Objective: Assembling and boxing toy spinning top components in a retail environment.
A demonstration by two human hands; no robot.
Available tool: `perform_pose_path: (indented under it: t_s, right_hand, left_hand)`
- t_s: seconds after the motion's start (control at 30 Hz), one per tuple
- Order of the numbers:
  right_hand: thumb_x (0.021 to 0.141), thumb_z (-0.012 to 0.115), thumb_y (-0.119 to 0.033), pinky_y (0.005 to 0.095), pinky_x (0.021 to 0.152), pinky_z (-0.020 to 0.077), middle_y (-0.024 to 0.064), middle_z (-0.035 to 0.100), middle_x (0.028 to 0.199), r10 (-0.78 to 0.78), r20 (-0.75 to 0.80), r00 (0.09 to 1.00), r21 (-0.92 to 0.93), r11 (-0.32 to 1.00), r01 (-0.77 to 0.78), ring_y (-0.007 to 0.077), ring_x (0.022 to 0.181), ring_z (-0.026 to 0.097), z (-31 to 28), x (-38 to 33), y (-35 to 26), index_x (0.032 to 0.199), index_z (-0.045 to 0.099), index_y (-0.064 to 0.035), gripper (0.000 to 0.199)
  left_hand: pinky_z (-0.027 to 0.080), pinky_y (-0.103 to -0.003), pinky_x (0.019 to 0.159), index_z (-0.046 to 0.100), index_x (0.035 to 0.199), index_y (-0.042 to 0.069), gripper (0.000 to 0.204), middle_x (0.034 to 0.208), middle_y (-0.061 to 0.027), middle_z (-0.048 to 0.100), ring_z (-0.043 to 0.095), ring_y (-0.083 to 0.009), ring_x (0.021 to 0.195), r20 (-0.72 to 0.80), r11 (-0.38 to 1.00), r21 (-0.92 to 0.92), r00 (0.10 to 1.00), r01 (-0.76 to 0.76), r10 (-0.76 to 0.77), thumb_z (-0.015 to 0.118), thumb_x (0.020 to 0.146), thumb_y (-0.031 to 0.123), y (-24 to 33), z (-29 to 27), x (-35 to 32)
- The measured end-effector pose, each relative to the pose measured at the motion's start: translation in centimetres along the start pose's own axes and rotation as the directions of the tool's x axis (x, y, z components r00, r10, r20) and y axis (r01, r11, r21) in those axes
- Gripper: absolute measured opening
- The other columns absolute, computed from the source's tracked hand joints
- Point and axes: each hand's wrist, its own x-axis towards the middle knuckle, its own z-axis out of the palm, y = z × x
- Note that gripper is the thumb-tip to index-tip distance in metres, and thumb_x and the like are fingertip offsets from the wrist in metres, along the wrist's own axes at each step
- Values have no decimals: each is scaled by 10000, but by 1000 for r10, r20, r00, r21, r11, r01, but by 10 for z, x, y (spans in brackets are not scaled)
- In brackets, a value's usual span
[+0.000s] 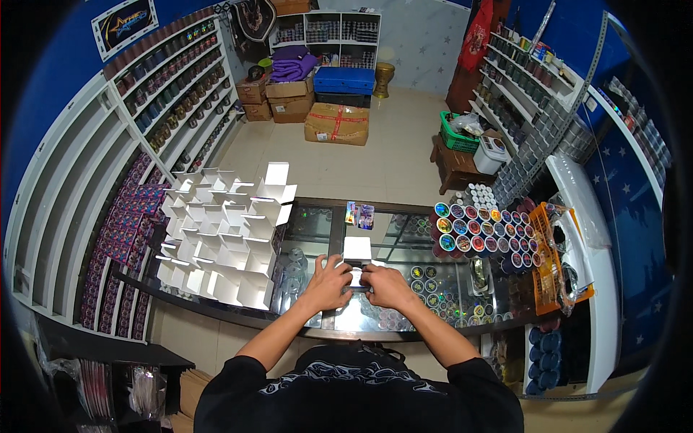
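A small white cardboard box [357,248] sits on the glass counter [296,234] straight ahead of me, its pale flap raised at the far side. My left hand [328,283] grips its near left side with bent fingers. From the right, my right hand [388,287] closes on the opposite side, thumb and fingertips near the box's open edge. The fingers partly cover the box's near part, so what is inside cannot be made out. Just beyond it lie small shiny printed cards or packets [359,215].
Many open white boxes [224,238] stand packed together on the counter's left. Rows of round jars with colourful lids [484,229] occupy its right side, beside an orange basket [543,234]. Clear plastic [292,270] lies by my left hand. Cardboard cartons [337,124] rest on the floor beyond.
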Motion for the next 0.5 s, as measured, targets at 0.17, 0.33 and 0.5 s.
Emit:
perform_pose_path:
  t_s: [0.17, 0.33, 0.5]
  right_hand:
    - [656, 647, -78, 424, 731, 512, 96, 606, 934, 14, -19, 1000, 27, 1000, -14, 314, 862, 621, 1, 3, 1, 882, 634, -60, 227]
    - [656, 626, -55, 432, 722, 510, 102, 614, 905, 7, -25, 1000, 44, 999, -6, 320, 854, 621, 0, 6, 3, 861, 622, -60, 204]
    - [658, 625, -56, 433, 724, 510, 107, 617, 911, 19, -50, 999, 53, 998, -16, 324, 860, 619, -3, 4, -1, 862, 617, -61, 204]
  left_hand:
    - [229, -548, 1024, 657, 891, 65, 247, 1142, -79, 574, 401, -300, 1222, -78, 1000, 13, 997, -3, 4, 676, 711, 233, 0, 2, -2]
    - [237, -542, 1019, 668, 889, 63, 244, 1094, -80, 590, 416, -287, 1208, -11, 1000, 22, 1000, -8, 8, 675, 709, 227, -2, 0, 2]
    - [243, -539, 1015, 673, 887, 60, 240, 1057, -78, 592, 427, -276, 1188, 3, 999, 48, 1000, -6, 6, 675, 705, 218, 3, -5, 3]
